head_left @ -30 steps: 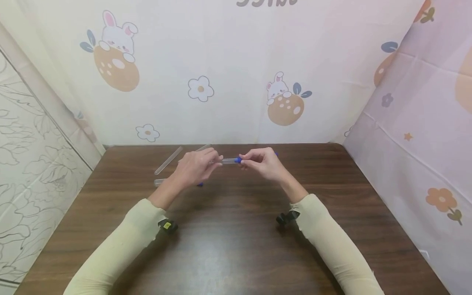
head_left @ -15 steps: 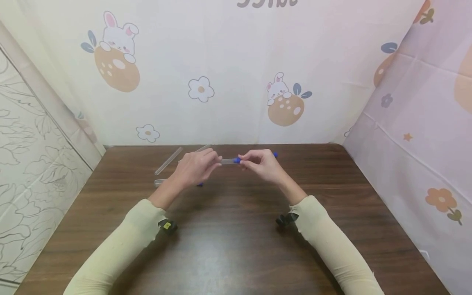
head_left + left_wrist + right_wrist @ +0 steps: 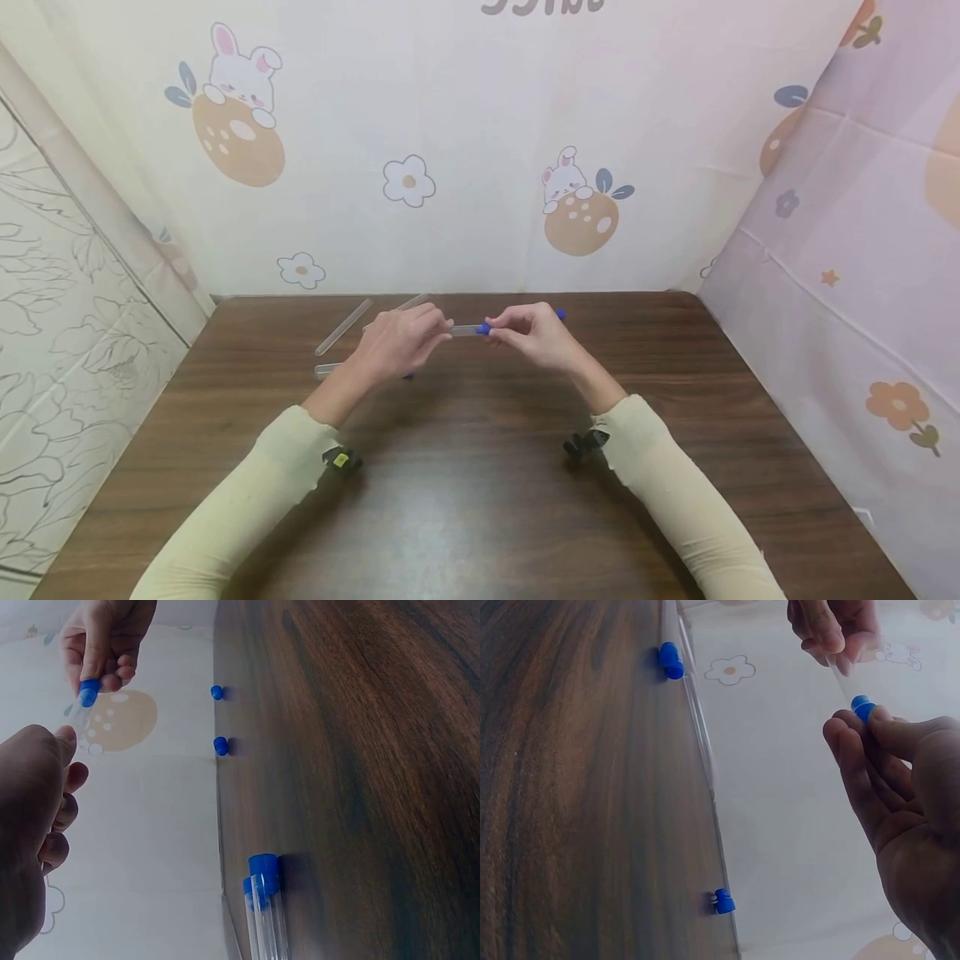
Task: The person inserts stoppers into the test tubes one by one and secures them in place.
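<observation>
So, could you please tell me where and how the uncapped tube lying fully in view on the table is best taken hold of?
I'd probably pinch the uncapped tube across its middle, from above: it's slim, lies flat, with both long sides exposed. The left hand, nearest, holds another tube.

A tube (image 3: 467, 331) bars the gap between left hand (image 3: 397, 340) and right hand (image 3: 538, 335); nearer the body, the table (image 3: 465, 500) gives room. Other tubes (image 3: 343, 327) lie left of the left hand.

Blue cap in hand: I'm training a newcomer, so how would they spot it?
Above the brown table, the left hand holds a clear tube. At its other end, the right hand pinches the blue cap, the only one held.
</observation>
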`<action>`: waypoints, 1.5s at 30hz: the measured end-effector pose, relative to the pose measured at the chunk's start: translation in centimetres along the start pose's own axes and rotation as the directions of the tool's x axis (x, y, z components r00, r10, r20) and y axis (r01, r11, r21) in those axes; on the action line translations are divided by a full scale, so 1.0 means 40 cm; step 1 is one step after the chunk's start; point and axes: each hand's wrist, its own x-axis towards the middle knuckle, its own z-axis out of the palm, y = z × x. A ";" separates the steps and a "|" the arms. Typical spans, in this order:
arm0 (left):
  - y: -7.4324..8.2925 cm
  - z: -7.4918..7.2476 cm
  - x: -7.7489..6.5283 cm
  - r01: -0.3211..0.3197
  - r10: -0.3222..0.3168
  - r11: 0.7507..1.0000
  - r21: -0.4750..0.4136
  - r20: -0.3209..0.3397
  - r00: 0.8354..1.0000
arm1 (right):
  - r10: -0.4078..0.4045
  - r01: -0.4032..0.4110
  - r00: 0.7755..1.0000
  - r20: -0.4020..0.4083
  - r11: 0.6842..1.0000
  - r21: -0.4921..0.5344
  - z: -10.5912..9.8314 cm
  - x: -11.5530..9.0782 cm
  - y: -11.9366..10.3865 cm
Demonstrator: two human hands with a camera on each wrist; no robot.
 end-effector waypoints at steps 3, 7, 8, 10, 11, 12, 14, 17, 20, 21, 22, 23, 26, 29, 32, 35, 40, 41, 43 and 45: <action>0.003 -0.003 0.005 0.013 -0.013 1.000 -0.010 0.010 1.000 | -0.012 0.012 1.000 -0.007 1.000 0.016 -0.002 0.000 0.006; 0.006 -0.007 0.007 0.038 -0.037 0.999 -0.017 0.026 0.999 | -0.012 0.012 1.000 -0.007 0.999 0.038 0.001 0.001 0.010; 0.006 -0.008 0.007 0.042 -0.041 0.999 -0.019 0.030 0.999 | -0.009 0.009 1.000 -0.005 0.999 0.046 0.002 0.001 0.011; 0.006 -0.007 0.004 0.047 -0.046 0.999 -0.026 0.037 0.998 | -0.001 0.001 1.000 0.002 0.998 0.068 0.005 0.000 0.013; 0.006 -0.006 0.003 0.049 -0.048 0.998 -0.031 0.040 0.998 | 0.003 -0.004 1.000 0.003 0.997 0.080 0.007 0.000 0.014; 0.006 -0.005 0.002 0.052 -0.050 0.998 -0.037 0.039 0.998 | 0.005 -0.005 1.000 0.001 0.996 0.085 0.008 0.001 0.016; 0.005 -0.002 0.002 0.055 -0.054 0.997 -0.046 0.029 0.998 | 0.003 -0.002 1.000 -0.008 0.995 0.096 0.008 0.002 0.017; 0.003 0.000 0.002 0.060 -0.060 0.995 -0.075 0.006 0.998 | -0.009 0.011 1.000 -0.024 0.996 0.092 0.006 0.005 0.015; 0.001 0.002 0.002 0.058 -0.059 0.994 -0.095 -0.007 0.998 | -0.009 0.010 1.000 -0.011 0.998 0.069 0.000 0.006 0.012; 0.000 0.002 0.003 0.054 -0.055 0.994 -0.097 -0.008 0.998 | -0.006 0.006 1.000 -0.002 0.998 0.059 -0.002 0.005 0.010; -0.001 0.003 0.003 0.050 -0.051 0.994 -0.096 -0.008 0.999 | -0.004 0.004 1.000 0.006 0.999 0.051 -0.004 0.005 0.010; -0.002 0.003 0.004 0.044 -0.045 0.995 -0.092 -0.009 0.999 | -0.004 0.003 1.000 0.011 0.999 0.044 -0.007 0.003 0.008; -0.003 0.002 0.007 0.031 -0.032 0.996 -0.081 -0.015 0.999 | -0.010 0.010 1.000 0.010 0.999 0.034 -0.012 -0.001 0.005; -0.003 -0.002 0.009 0.026 -0.028 0.997 -0.075 -0.021 0.999 | -0.029 0.029 0.999 -0.015 0.999 0.029 -0.015 -0.005 0.003; -0.002 -0.006 0.011 0.030 -0.033 0.996 -0.088 -0.032 0.999 | -0.040 0.042 0.998 -0.047 0.998 0.042 -0.015 -0.007 0.006; 0.000 -0.008 0.013 0.037 -0.042 0.993 -0.110 -0.039 0.998 | -0.031 0.037 0.996 -0.082 0.997 0.073 -0.016 -0.009 0.010; 0.003 -0.009 0.012 0.054 -0.059 0.993 -0.108 -0.040 0.997 | -0.024 0.033 0.995 -0.100 0.996 0.086 -0.017 -0.010 0.009; 0.004 -0.009 0.011 0.058 -0.063 0.993 -0.102 -0.039 0.997 | -0.032 0.040 0.995 -0.095 0.996 0.084 -0.017 -0.010 0.008; 0.006 -0.008 0.010 0.065 -0.068 0.994 -0.093 -0.035 0.997 | -0.049 0.055 0.995 -0.085 0.996 0.072 -0.016 -0.009 0.009; 0.008 -0.007 0.009 0.066 -0.069 0.994 -0.091 -0.033 0.997 | -0.073 0.078 0.994 -0.077 0.995 0.058 -0.014 -0.008 0.010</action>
